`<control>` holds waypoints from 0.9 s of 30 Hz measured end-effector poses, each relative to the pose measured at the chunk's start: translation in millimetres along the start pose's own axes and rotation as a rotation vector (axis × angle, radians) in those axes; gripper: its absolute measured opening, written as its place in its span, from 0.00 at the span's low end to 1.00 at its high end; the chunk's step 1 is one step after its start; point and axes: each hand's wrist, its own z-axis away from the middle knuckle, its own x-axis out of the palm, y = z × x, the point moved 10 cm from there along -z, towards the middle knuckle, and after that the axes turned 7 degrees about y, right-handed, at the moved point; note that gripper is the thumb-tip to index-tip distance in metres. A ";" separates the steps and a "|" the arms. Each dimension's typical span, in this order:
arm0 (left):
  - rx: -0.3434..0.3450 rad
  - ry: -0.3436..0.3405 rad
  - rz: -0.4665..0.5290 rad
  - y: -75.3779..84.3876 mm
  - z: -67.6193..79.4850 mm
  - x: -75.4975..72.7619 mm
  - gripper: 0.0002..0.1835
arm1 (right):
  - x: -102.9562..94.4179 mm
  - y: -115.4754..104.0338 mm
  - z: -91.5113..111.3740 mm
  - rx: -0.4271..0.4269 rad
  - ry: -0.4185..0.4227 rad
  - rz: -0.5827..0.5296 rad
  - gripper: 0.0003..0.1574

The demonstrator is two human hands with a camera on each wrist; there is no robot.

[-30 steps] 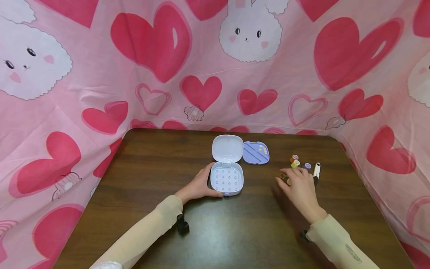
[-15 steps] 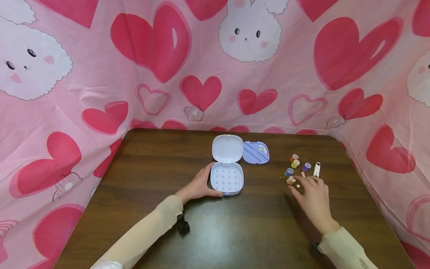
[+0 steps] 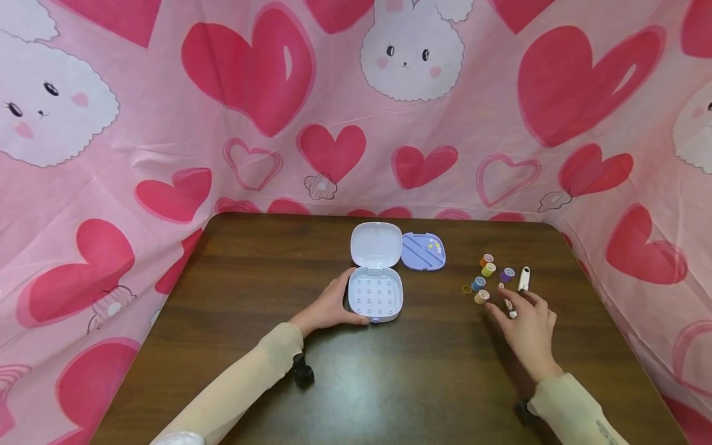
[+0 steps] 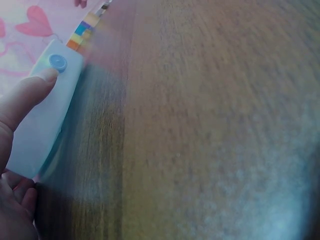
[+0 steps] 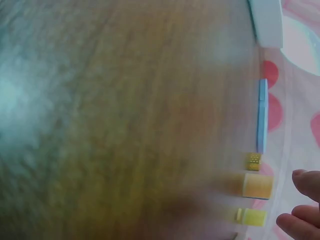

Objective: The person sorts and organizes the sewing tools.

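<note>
My left hand [image 3: 334,304] grips the left side of a pale plastic box [image 3: 398,317], its thumb along the front. The box's lid stands raised; rows of small pegs cover its floor. In the left wrist view the thumb lies beside the round blue latch [image 4: 58,62]. My right hand [image 3: 528,330] hovers with thumb and fingers apart, close to a beige thread spool [image 3: 481,297]. Small whitish pieces [image 3: 512,314] show beneath its fingers, partly hidden. Blue [image 3: 478,283], purple [image 3: 507,275], yellow [image 3: 489,269] and orange [image 3: 486,260] spools stand behind.
A lavender tray [image 3: 414,259] with several small buttons lies behind the box on its right. Left of the spools sits a gold thimble-like ring [image 3: 466,289]. A white-handled tool [image 3: 525,279] lies beyond the right hand. A pink heart-print cloth [image 3: 334,204] hangs behind the table.
My right hand has drawn back to the right, uncovering the blue and beige spools. A small white disc seen left of its fingers no longer shows there. The left hand stays on the box.
</note>
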 end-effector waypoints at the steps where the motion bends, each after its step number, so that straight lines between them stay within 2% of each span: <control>1: 0.000 0.001 -0.001 -0.4 -0.1 0.1 0.68 | 1.6 2.1 0.1 0.016 -0.012 -0.005 0.27; 15: 0.016 0.003 -0.007 1.5 -0.5 0.4 0.68 | 29.7 26.9 2.9 0.181 -0.157 -0.050 0.29; 22: 0.012 -0.002 -0.005 1.6 -0.3 0.0 0.68 | 43.3 35.3 2.7 0.271 -0.240 -0.052 0.33; 27: 0.012 -0.002 -0.003 2.0 -0.2 -0.7 0.69 | 49.3 40.1 2.3 0.322 -0.258 -0.058 0.35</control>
